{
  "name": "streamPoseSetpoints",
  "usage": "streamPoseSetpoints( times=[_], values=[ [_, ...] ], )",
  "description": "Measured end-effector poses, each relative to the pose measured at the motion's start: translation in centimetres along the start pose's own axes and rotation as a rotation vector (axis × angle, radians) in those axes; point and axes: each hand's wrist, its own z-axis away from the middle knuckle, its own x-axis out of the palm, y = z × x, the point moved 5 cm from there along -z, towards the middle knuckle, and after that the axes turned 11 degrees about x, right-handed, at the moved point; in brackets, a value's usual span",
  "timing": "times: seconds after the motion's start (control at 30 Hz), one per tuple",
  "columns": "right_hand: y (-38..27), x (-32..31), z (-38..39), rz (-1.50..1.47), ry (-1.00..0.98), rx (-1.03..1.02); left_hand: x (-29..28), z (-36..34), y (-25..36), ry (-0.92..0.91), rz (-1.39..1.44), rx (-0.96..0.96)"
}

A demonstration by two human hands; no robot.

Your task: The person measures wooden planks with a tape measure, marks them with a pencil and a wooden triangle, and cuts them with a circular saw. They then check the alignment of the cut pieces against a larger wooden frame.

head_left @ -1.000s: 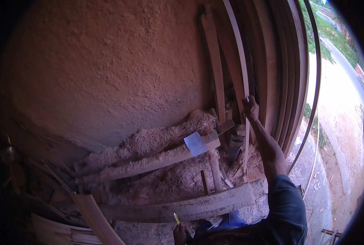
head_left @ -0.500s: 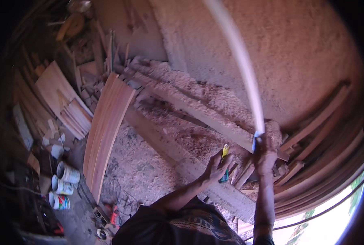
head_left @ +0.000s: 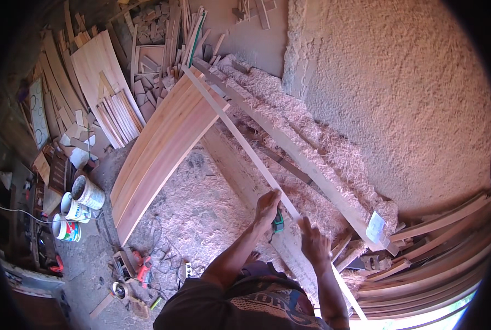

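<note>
A long, pale wooden strip (head_left: 251,151) runs diagonally from the tip of the tall wooden panel to beneath my right forearm. My right hand (head_left: 315,243) is closed over its near part; the palm side is hidden. My left hand (head_left: 266,210) is curled around a green tape measure (head_left: 278,221), with its thumb side against or right beside the strip. The case shows partly below the fingers. Left of the hands, the panel of reddish-brown boards (head_left: 165,146) stands at a slant, its upper end reaching the strip's far end.
Long beams (head_left: 295,159) lie across shavings (head_left: 339,154) by the rough wall (head_left: 388,99). Stacked planks (head_left: 432,258) fill the right side. Buckets (head_left: 87,192), a red power tool (head_left: 144,269) and cables are at lower left. A white paper (head_left: 375,226) lies on a beam end.
The strip has swung down from upright to a diagonal lie toward the panel. My right hand has come lower and left, my left hand slightly left. The yellow tape no longer shows; my view has shifted.
</note>
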Motion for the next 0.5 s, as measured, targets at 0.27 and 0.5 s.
streamPoseSetpoints(
  times=[0.27, 0.5],
  values=[
    [13.6, 7.6, 9.6, -0.105, 0.094, 0.121, -0.5, -1.2, -8.4, -0.202, -0.101, -0.244],
    [13.6, 11.0, 12.6, 0.042, -0.112, 0.289, -5.9, -0.5, -17.5, -0.187, -0.378, -0.386]
  ],
)
